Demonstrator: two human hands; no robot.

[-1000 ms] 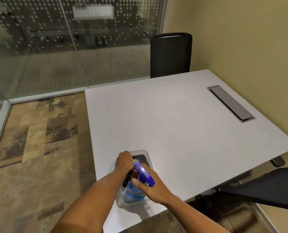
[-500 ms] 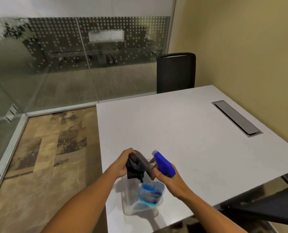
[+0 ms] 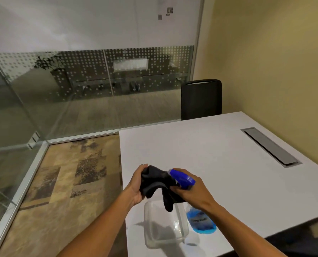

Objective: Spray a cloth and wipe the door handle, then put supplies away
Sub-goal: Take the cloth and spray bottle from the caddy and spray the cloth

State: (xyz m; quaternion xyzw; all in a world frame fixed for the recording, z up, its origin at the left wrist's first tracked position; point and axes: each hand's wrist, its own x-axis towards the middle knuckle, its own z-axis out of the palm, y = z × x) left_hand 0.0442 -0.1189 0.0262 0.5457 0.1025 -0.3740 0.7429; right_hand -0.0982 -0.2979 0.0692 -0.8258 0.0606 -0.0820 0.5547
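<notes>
My left hand (image 3: 136,186) grips a bunched black cloth (image 3: 157,183) above the near corner of the white table (image 3: 219,164). My right hand (image 3: 193,191) holds a spray bottle by its neck; its blue trigger head (image 3: 182,178) points at the cloth from close by, and the clear body with blue liquid (image 3: 201,221) hangs below my wrist. A clear plastic container (image 3: 163,227) stands on the table under both hands, with nothing in it. No door handle is in view.
A black chair (image 3: 201,99) stands at the table's far end. A grey cable hatch (image 3: 269,147) is set into the tabletop by the yellow wall. Glass partitions (image 3: 80,89) enclose patterned carpet (image 3: 61,182) on the left. A dark chair part shows bottom right.
Both hands lifted the cloth and the spray bottle out of the clear container and raised them above it. The bottle's nozzle now faces the cloth. My view tilted upward.
</notes>
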